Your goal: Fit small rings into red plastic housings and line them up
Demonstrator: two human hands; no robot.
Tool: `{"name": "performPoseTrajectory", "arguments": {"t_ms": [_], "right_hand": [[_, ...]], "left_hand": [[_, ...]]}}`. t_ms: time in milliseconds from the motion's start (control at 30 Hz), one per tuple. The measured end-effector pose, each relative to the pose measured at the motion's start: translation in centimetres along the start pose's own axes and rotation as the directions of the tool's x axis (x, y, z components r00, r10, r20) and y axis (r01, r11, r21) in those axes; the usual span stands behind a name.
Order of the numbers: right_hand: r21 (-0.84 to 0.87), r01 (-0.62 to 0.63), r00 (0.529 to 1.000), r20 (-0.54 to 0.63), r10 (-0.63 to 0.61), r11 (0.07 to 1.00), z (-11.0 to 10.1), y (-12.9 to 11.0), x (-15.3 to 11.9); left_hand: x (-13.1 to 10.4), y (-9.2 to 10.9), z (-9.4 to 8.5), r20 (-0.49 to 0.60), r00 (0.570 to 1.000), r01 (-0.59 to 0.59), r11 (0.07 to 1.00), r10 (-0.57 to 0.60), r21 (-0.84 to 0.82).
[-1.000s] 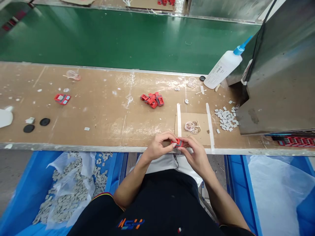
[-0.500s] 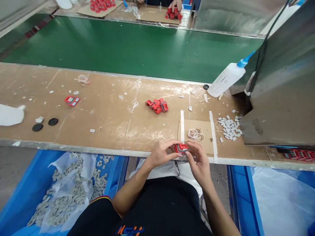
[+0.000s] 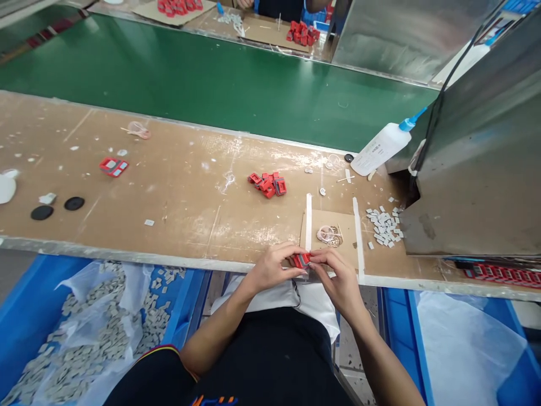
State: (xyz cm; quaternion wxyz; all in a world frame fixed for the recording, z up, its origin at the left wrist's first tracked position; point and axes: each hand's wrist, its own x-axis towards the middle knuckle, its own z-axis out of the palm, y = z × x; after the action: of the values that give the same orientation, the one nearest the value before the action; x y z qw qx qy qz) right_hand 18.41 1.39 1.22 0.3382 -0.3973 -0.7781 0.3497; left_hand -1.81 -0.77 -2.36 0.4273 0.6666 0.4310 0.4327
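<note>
Over the table's front edge, my left hand (image 3: pixel 274 266) grips a small red and grey plastic part (image 3: pixel 301 260) between thumb and fingers. My right hand (image 3: pixel 337 273) pinches the right end of the same part, its fingertips closed on it. Just beyond my hands, a cardboard piece (image 3: pixel 347 219) with white tape strips bears a clear ring-shaped item (image 3: pixel 326 234). A cluster of red parts (image 3: pixel 267 184) lies farther back. Small pale grey squares (image 3: pixel 385 226) are piled to the right. A single red part (image 3: pixel 114 167) lies at the left.
A white bottle with a blue nozzle (image 3: pixel 380 149) leans at the back right beside a metal box (image 3: pixel 473 169). Behind the table runs a green belt (image 3: pixel 220 84). Blue bins (image 3: pixel 186 301) stand below the front edge. Across the belt, a person is partly visible (image 3: pixel 281 8).
My right hand's fingers have closed in on the part's right end, and the part has turned slightly. Across the belt, the person's hand has left the red pile. The camera view has shifted.
</note>
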Motion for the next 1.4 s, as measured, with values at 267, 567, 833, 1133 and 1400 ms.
{"name": "performPoseTrajectory", "arguments": {"t_ms": [267,567,833,1133,1400], "right_hand": [[-0.064,0.02,0.998,-0.052,-0.023,0.998,1.3,0.3,-0.7],[0.099,0.013,0.999,-0.039,-0.009,0.995,1.5,1.2,-1.1],[0.151,-0.018,0.998,-0.052,0.027,0.988,2.4,1.4,-1.6],[0.137,0.059,0.995,-0.093,-0.046,0.989,1.9,1.3,-2.0],[0.076,0.009,0.982,-0.191,0.006,0.997,3.3,0.8,-2.0]], "left_hand": [[-0.3,-0.5,0.2,0.024,0.995,-0.095,0.986,0.093,0.137],[-0.2,0.3,-0.2,-0.006,1.0,-0.028,1.0,0.028,0.001],[-0.1,0.0,-0.4,0.013,0.995,-0.098,0.995,0.099,-0.032],[-0.5,-0.1,-0.2,0.016,0.989,-0.143,0.977,0.147,-0.161],[-0.5,0.0,0.3,-0.099,0.994,-0.057,0.988,0.043,-0.141]]}}
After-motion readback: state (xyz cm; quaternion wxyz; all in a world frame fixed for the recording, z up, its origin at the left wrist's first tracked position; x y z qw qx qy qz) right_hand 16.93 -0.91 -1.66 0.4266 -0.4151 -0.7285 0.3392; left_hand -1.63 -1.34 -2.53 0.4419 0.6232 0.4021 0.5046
